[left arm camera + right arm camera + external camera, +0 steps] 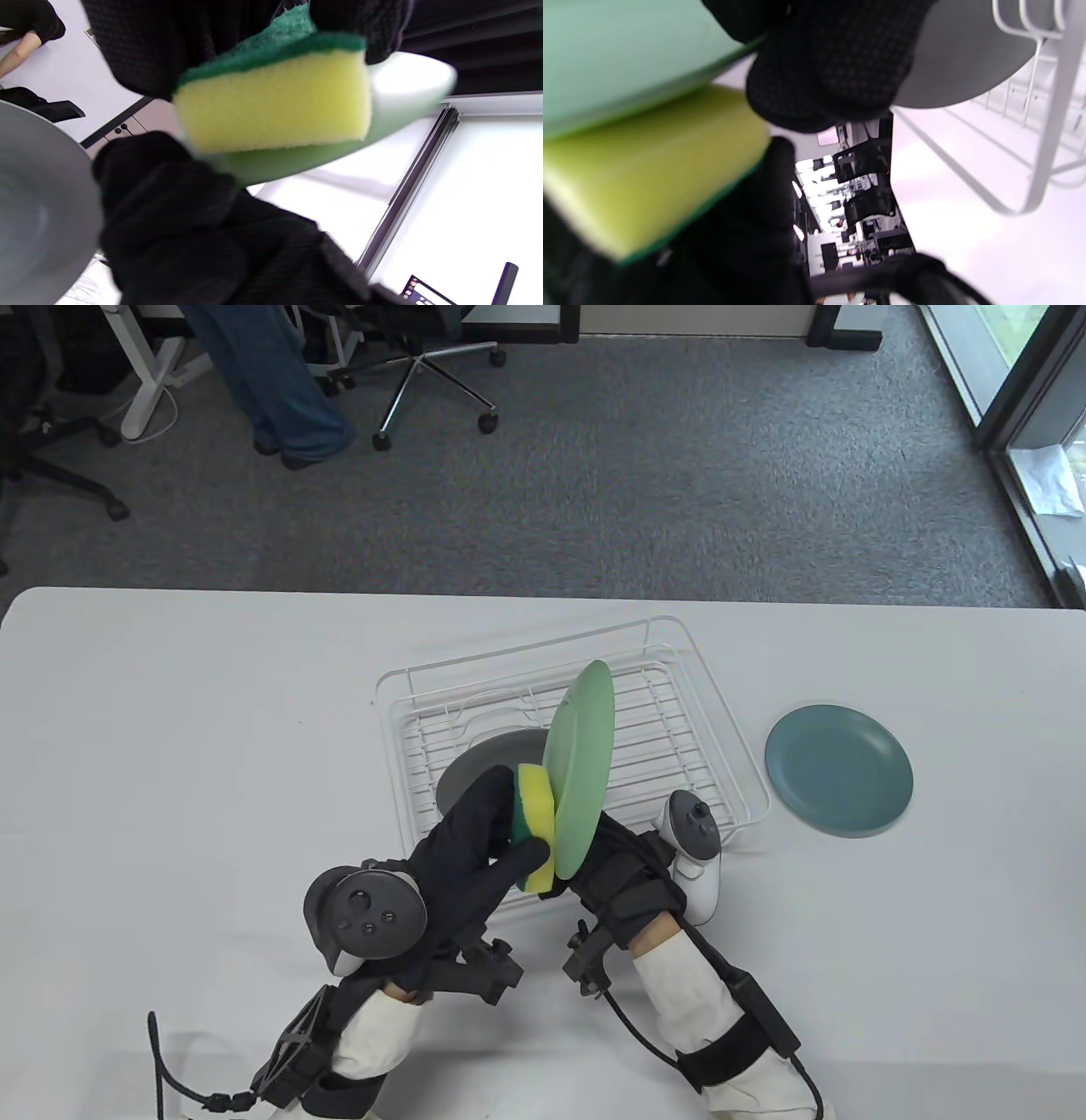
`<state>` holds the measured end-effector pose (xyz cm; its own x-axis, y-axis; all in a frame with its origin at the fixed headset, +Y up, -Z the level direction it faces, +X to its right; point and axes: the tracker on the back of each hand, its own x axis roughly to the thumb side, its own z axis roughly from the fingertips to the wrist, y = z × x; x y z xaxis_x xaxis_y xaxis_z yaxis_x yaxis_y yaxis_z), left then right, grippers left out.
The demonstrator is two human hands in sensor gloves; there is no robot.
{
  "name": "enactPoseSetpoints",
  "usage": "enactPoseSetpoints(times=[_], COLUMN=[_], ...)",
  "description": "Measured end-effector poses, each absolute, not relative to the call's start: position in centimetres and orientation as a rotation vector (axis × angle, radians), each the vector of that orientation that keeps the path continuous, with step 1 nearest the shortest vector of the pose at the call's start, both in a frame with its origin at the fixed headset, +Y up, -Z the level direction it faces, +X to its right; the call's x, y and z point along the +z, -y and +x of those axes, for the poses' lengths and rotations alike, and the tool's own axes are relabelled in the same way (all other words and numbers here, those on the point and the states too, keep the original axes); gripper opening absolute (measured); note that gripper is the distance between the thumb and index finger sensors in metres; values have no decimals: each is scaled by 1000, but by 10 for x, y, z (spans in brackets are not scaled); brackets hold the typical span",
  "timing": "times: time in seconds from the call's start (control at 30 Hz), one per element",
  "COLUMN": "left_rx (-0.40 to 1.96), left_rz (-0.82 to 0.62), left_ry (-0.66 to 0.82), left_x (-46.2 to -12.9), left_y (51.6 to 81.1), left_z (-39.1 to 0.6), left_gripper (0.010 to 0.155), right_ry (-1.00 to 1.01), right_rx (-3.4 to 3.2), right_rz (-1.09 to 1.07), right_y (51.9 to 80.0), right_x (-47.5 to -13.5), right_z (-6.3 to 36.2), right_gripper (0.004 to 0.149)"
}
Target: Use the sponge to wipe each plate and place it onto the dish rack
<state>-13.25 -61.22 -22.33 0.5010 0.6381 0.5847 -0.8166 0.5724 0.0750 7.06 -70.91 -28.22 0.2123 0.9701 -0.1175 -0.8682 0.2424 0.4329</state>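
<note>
Two hands over the dish rack (679,661): our left hand (467,848) pinches the sponge (534,823), yellow side flat against the light green plate (581,763). Our right hand (624,869) grips that plate's lower rim, held upright. Grey plate (484,763) lies in the rack, teal plate (838,770) just right of it.

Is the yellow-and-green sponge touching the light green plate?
Touching: left wrist view shows the yellow-and-green sponge pressed flat against the light green plate, no gap.
</note>
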Motion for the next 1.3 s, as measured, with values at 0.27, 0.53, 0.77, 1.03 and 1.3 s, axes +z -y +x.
enactPoseSetpoints(times=[0.27, 0.53, 0.77, 1.03, 1.3], left_rx=[905, 991, 1164, 1295, 1370], left_rz=[353, 323, 248, 249, 280], left_ry=[468, 382, 350, 304, 296], left_x=[-231, -244, -258, -266, -267], left_y=[619, 627, 640, 645, 641], left_z=[-137, -153, -164, -181, -198], left_gripper=[75, 75, 75, 74, 72], right_ry=[-395, -428, -466, -501, -531], right_rx=[1385, 1454, 1469, 1565, 1626], right_rz=[383, 470, 477, 507, 533], right_y=[704, 703, 709, 709, 711], right_x=[-284, -284, -287, -288, -288], right_z=[68, 61, 58, 56, 53], right_gripper=[44, 43, 43, 42, 42])
